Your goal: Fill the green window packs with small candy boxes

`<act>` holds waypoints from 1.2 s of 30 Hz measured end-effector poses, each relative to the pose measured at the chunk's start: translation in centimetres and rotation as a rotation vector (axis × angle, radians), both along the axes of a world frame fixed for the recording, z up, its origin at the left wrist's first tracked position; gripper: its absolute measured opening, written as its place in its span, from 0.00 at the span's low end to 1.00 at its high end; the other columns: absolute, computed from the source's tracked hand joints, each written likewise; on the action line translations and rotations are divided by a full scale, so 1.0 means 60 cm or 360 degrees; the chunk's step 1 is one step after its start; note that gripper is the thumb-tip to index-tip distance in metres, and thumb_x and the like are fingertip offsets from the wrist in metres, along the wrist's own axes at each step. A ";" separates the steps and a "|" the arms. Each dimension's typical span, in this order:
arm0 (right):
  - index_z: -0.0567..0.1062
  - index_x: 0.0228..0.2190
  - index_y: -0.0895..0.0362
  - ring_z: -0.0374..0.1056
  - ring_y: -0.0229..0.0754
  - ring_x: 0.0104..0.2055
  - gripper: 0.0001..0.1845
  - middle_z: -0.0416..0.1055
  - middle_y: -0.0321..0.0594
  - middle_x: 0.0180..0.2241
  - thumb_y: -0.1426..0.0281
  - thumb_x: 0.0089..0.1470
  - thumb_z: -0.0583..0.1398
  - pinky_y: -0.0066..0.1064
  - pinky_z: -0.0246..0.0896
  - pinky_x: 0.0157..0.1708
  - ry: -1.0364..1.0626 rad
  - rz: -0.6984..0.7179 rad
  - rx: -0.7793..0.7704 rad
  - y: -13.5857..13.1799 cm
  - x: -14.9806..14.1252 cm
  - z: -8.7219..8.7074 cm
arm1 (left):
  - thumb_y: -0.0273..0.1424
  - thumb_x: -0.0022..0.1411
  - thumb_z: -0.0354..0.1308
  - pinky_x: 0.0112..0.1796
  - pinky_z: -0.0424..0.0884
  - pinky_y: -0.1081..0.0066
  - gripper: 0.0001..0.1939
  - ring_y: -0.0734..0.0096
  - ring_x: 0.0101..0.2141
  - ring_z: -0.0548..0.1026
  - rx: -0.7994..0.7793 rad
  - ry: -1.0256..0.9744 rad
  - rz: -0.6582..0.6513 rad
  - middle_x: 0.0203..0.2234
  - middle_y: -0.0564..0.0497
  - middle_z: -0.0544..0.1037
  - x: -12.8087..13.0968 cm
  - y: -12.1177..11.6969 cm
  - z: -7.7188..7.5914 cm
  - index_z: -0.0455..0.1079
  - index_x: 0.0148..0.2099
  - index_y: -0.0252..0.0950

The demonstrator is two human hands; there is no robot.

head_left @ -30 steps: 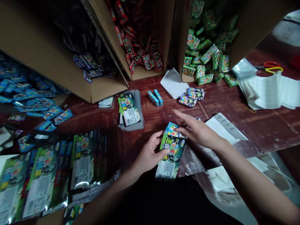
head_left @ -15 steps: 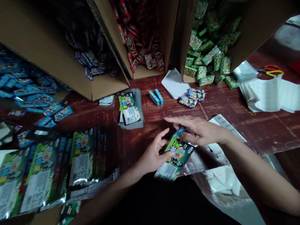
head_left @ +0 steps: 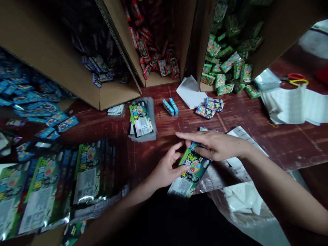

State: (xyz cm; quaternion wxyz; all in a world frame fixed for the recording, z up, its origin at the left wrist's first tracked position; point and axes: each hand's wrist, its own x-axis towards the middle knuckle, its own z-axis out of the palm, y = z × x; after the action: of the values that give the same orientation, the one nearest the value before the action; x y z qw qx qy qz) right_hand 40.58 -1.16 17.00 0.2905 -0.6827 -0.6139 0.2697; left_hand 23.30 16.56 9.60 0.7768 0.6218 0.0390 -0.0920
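Note:
A green-and-black printed packet (head_left: 189,172) lies tilted near my body. My left hand (head_left: 169,167) grips its left side, thumb on the printed front and fingers at the edge. Over the packet's upper end, my right hand (head_left: 212,143) has its index finger stretched out and its other fingers bent around a small blue box (head_left: 194,146) at the mouth. Most of that box is hidden by the fingers. Just beyond the right hand, part of a purple box (head_left: 204,129) shows. Two blue boxes (head_left: 170,106) and several purple boxes (head_left: 210,107) lie farther forward.
Cardboard cartons (head_left: 120,94) hold heaps of purple, red and green boxes. Blue boxes (head_left: 33,99) are piled at left, above filled packets (head_left: 41,194). A packet stack (head_left: 142,119) lies mid-table; scissors (head_left: 297,79) and white sheets (head_left: 289,102) are at right.
My right hand has moved slightly left and down over the packet, and less of the blue box shows at its upper end. A purple box has come into view behind the hand.

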 end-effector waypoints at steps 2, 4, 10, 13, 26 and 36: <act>0.43 0.71 0.44 0.68 0.50 0.58 0.44 0.65 0.40 0.63 0.71 0.62 0.58 0.48 0.65 0.59 0.0010 -0.0246 0.0101 0.000 -0.014 -0.008 | 0.30 0.63 0.64 0.55 0.70 0.54 0.42 0.57 0.52 0.76 0.0008 0.0011 0.0041 0.51 0.41 0.76 -0.001 0.006 0.003 0.46 0.72 0.38; 0.43 0.71 0.45 0.69 0.51 0.56 0.46 0.69 0.43 0.58 0.66 0.62 0.61 0.48 0.66 0.58 0.0027 -0.0583 0.0225 -0.003 -0.035 -0.023 | 0.30 0.63 0.64 0.54 0.71 0.56 0.45 0.58 0.50 0.76 0.0018 0.0029 0.0094 0.51 0.42 0.76 -0.004 0.017 0.006 0.42 0.73 0.40; 0.42 0.71 0.45 0.70 0.51 0.52 0.47 0.74 0.42 0.46 0.64 0.61 0.63 0.56 0.61 0.60 0.0045 -0.0757 0.0294 -0.003 -0.099 -0.070 | 0.30 0.63 0.64 0.52 0.72 0.58 0.37 0.58 0.51 0.75 0.0157 0.0018 0.0113 0.56 0.42 0.73 -0.021 0.045 -0.001 0.53 0.69 0.43; 0.45 0.70 0.45 0.66 0.51 0.58 0.46 0.68 0.46 0.55 0.64 0.60 0.63 0.55 0.59 0.62 0.0171 -0.1061 0.0442 0.001 -0.123 -0.097 | 0.30 0.64 0.63 0.52 0.71 0.59 0.33 0.60 0.51 0.75 0.0143 0.0017 0.0146 0.55 0.43 0.73 -0.025 0.055 -0.004 0.55 0.67 0.44; 0.49 0.67 0.44 0.69 0.45 0.56 0.42 0.72 0.42 0.48 0.68 0.60 0.63 0.47 0.65 0.59 0.0892 -0.1904 0.1081 0.044 -0.233 -0.160 | 0.36 0.70 0.57 0.54 0.68 0.62 0.11 0.61 0.53 0.73 0.0343 0.0000 0.0226 0.51 0.46 0.76 -0.023 0.066 0.002 0.69 0.52 0.40; 0.47 0.69 0.42 0.69 0.41 0.54 0.44 0.71 0.40 0.50 0.67 0.60 0.63 0.42 0.64 0.59 0.0986 -0.1901 0.1078 0.035 -0.234 -0.168 | 0.33 0.68 0.59 0.58 0.64 0.57 0.07 0.56 0.60 0.69 0.0020 -0.0032 0.0361 0.59 0.45 0.73 -0.015 0.052 -0.009 0.75 0.46 0.38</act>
State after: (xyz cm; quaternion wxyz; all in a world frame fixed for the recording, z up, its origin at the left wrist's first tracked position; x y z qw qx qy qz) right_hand 26.54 0.95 6.91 0.7407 -0.6658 -0.0789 0.0426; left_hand 22.37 19.67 9.06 0.7787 0.6191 0.1018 0.0030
